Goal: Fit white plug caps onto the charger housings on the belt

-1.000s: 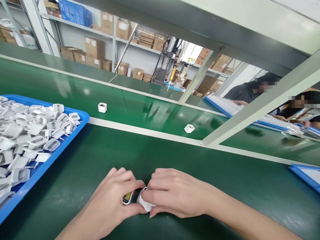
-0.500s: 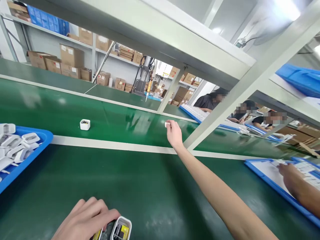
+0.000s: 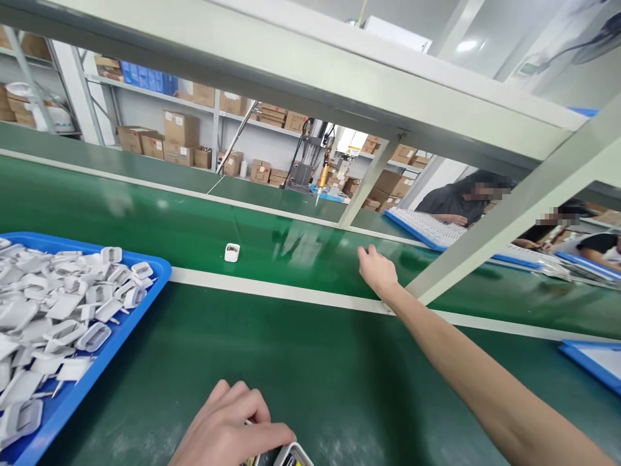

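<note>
Handwork on small plug parts is pictured at a factory line. A right hand (image 3: 377, 270) is stretched far forward on a straight arm to the glossy green conveyor belt (image 3: 145, 220), palm down, fingers curled onto it; whether anything is pinched beneath cannot be told. A left hand (image 3: 233, 427) is seen close in at the bottom edge, fingers bent together over a small white plastic housing with yellow innards (image 3: 294, 456) on the matte green bench mat (image 3: 301, 349). A white cube-shaped casing (image 3: 231, 252) stands well apart on the belt. A belt-side exchange is judged the step in hand; a clean lift or release, clear of the slanted grey frame post (image 3: 485, 239), is called for.
</note>
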Motion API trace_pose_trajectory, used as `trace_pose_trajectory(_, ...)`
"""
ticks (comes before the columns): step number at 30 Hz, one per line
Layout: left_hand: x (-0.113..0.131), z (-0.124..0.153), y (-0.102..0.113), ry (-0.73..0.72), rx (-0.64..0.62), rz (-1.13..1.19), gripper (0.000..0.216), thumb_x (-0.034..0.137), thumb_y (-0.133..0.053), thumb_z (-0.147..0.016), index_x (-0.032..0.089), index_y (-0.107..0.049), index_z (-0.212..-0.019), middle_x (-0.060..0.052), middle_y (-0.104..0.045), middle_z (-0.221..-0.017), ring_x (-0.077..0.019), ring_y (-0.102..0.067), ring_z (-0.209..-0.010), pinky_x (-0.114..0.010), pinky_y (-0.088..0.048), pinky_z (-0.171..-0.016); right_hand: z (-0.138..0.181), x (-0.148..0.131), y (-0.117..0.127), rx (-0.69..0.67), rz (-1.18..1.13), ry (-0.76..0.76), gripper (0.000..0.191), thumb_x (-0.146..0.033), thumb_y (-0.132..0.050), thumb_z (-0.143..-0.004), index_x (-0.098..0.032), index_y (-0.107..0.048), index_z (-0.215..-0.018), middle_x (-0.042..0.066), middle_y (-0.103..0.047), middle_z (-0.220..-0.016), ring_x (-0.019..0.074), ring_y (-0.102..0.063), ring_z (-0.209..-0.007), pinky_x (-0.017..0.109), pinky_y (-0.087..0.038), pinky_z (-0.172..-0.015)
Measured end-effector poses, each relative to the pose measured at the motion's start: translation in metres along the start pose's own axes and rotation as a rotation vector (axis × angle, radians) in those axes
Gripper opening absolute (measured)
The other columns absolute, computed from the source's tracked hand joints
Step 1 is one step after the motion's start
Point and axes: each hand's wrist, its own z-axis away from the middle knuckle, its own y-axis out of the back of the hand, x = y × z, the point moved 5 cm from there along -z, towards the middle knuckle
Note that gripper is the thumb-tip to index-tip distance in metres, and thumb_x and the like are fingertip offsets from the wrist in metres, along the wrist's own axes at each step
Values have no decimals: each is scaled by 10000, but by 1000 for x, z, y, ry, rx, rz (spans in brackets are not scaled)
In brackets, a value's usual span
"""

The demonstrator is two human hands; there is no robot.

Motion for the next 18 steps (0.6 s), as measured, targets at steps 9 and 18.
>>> trace_pose_trajectory(9, 1, 0, 12, 96, -70, 150, 527, 555, -871, -708, 394, -734, -1191, 27, -630, -897, -185, -533, -853, -299, -384, -792, 167, -145, -1, -156, -391, 646, 291, -229, -363, -1078, -185, -614, -1220, 84, -624, -1033, 167, -639, -866, 284, -550, -749)
trace_pose_trajectory(18, 3, 7, 32, 348, 14, 301, 471, 514, -562, -948, 364, -518, -1393, -16, -529, -1354, -231, -541, -1188, -312, -482, -927, 153, -101, 4, -112, -1116, 199, 227, -376, -575, -1032, -211, -598, -1187, 11, -617, -913, 123, -599, -702, 242, -519, -630)
